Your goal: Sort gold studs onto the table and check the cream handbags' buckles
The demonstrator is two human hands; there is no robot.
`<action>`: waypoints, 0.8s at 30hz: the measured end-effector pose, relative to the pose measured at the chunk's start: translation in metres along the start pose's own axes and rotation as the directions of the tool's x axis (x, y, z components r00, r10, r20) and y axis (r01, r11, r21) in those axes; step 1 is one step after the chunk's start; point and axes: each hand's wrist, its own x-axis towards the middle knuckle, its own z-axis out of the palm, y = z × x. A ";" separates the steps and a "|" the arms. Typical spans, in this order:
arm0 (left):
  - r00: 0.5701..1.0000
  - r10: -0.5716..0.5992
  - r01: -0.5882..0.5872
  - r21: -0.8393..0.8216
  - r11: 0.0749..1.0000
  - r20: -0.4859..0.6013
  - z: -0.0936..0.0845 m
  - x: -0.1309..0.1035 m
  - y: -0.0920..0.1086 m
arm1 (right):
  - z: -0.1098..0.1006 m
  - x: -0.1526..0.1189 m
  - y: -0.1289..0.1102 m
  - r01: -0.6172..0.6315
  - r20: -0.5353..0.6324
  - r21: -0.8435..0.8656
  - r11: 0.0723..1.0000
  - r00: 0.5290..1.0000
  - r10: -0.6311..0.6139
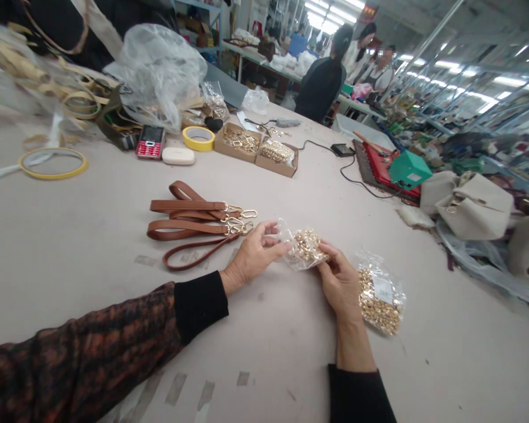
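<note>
A clear plastic bag of small gold metal parts (307,248) is between my two hands, just over the table. My right hand (341,279) grips its right side between thumb and fingers. At the bag's left edge, my left hand (256,252) pinches the clear plastic between thumb and fingers. Brown straps with gold clasps (189,205) lie looped on the table to the left, their clasps close to my left fingers. A second clear bag of gold pieces (381,302), bearing a white label, lies right of my right wrist.
Two cardboard boxes of gold hardware (237,144) (277,155), yellow tape (198,138), a red phone (150,143) and a white case (178,155) stand behind. A green box (409,169), a cable and light bags (474,205) are at right. People are in the background.
</note>
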 end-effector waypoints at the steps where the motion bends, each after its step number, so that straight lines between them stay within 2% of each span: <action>1: 1.000 -0.009 0.009 0.003 1.000 -0.007 0.000 0.001 -0.002 | 0.000 0.000 0.000 0.017 0.000 -0.019 1.000 1.000 -0.017; 5: 1.000 -0.026 0.026 -0.019 0.999 -0.017 0.001 0.004 -0.008 | 0.000 0.000 -0.002 0.047 0.022 -0.053 0.997 0.999 -0.046; 11: 0.996 -0.042 0.032 -0.129 0.991 -0.076 0.000 0.009 -0.005 | -0.002 -0.001 0.000 0.034 0.040 -0.016 0.999 0.999 -0.034; 19: 0.995 -0.090 0.074 -0.262 0.962 -0.050 -0.002 0.009 -0.001 | -0.002 -0.001 0.002 0.009 0.030 0.000 1.000 0.999 -0.009; 24: 0.996 -0.069 0.051 -0.297 0.953 -0.049 -0.002 0.006 0.003 | -0.002 0.000 -0.001 -0.042 0.027 0.022 0.999 0.999 0.041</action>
